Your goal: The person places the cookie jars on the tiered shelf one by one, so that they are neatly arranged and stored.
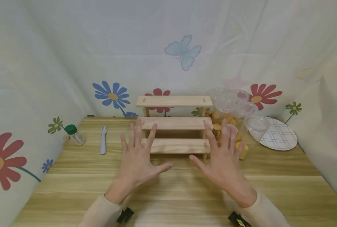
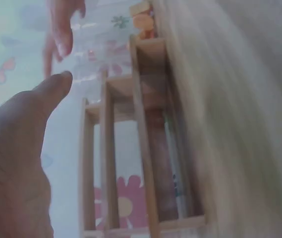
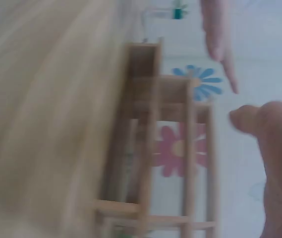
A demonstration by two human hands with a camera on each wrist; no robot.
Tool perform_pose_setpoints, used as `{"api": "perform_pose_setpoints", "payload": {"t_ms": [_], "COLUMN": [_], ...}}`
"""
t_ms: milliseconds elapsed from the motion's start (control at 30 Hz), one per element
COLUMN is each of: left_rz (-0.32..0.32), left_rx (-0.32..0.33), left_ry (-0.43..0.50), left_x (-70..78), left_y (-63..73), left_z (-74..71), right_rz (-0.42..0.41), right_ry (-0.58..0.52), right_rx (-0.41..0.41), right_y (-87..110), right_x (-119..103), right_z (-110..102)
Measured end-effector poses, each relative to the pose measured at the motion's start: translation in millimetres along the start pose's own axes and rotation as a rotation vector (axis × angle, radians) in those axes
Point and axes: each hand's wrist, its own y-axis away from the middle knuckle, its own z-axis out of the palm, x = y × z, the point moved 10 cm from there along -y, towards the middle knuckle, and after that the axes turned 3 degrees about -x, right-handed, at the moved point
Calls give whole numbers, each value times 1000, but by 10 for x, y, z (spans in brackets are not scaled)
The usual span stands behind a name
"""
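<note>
Both hands are held out with fingers spread in front of a three-tier wooden shelf. My left hand overlaps the shelf's left end in the head view, and nothing is in it. My right hand overlaps the right end and part of the clear jars behind it, likewise holding nothing. In the left wrist view the left thumb points toward the other hand, apart from the shelf. The right wrist view has the right thumb beside the blurred shelf.
Several clear plastic jars with yellow-orange contents stand right of the shelf. Behind them lies a white plate with blue lines. At the left are a light-coloured fork and a green-capped shaker. A flowered curtain backs the wooden table.
</note>
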Motion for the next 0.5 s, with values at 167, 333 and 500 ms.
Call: {"api": "perform_pose_setpoints", "payload": {"t_ms": [167,333,500], "left_rz": [-35,-103,-179], "left_rx": [56,105,105], "left_ry": [130,297,453], "left_x": [-187,-480,-801], "left_y": [-42,-92,-136], "left_z": [-192,-316,-256], "right_rz": [-21,7,114], "right_ry": [-47,-175,-243], "right_rx": [149,309,386], "right_y": [-25,-39,-30], "right_x": [-47,125,537], "right_z": [-470,-999,-1389]}}
